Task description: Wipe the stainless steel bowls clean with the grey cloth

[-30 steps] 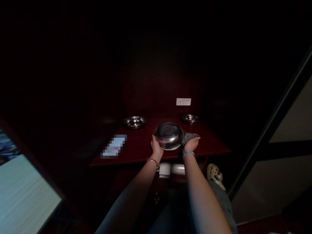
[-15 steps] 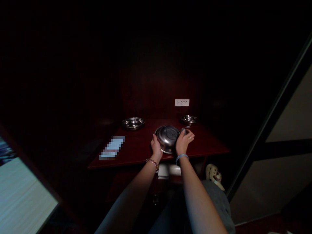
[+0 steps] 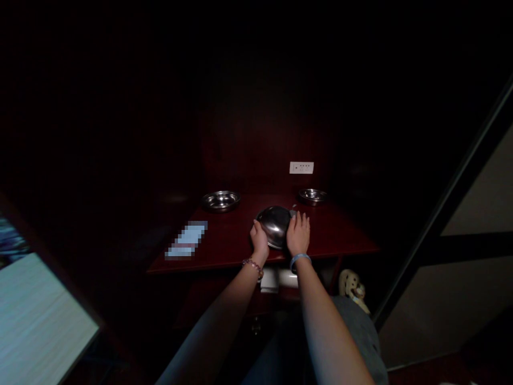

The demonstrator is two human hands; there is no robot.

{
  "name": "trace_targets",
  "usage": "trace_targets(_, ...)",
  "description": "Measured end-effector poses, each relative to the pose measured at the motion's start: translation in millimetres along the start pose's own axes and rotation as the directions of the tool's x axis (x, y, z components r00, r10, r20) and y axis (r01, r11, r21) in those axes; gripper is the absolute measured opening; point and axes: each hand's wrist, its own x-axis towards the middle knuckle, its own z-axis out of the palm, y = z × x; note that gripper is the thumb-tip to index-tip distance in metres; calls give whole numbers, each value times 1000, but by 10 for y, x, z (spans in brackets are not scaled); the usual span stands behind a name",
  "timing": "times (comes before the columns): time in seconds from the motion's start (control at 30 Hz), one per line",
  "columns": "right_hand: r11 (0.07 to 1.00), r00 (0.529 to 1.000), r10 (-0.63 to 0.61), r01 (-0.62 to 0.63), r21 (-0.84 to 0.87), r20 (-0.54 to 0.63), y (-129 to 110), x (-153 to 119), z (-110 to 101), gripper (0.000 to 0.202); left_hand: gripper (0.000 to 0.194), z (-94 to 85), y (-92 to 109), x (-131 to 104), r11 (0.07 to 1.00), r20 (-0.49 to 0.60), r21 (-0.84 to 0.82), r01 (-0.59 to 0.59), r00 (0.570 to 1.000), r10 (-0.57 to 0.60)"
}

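Note:
A shiny metal bowl [image 3: 276, 225] is tipped on its side between my hands, its rounded outside facing me, above the front part of a dark red desk [image 3: 224, 240]. My left hand [image 3: 259, 239] grips its left edge, thumb on the outside. At the right edge, my right hand [image 3: 298, 233] presses against the bowl with fingers pointing away from me. A small bit of something greyish shows beyond the right fingertips; it is too small to make out. Two more metal bowls stand at the back of the desk, one on the left [image 3: 220, 201] and one on the right [image 3: 312, 197].
A pixelated pale blue flat item [image 3: 187, 240] lies at the desk's left. A white socket plate [image 3: 301, 168] is on the back wall. Beneath the desktop are a white item [image 3: 269, 280] and a beige clog [image 3: 351, 286]. A light wooden surface [image 3: 44, 321] is at lower left.
The held bowl has turned, so its flat base no longer shows. My right hand's fingers have straightened along its side, and the greyish bit by them shows less. The view has shifted slightly.

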Motion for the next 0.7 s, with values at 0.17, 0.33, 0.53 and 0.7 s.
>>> trace_targets(0.17,999,999,30,-30,-16,20,64,15,17,64,42,9,7,-17,999,20,44,-20,1000,19)
trace_targets(0.33,998,998,30,-26,-65,53,76,59,34,67,44,7,-1,-8,999,20,29,-22,1000,21)
trace_targets(0.53,995,996,-69,73,-74,55,0,144,94,57,49,-10,8,-19,993,25,93,-71,997,69)
trace_targets(0.7,962,948,-250,267,-62,197,-147,181,100,55,52,-5,-13,-31,993,86,90,-80,994,72)
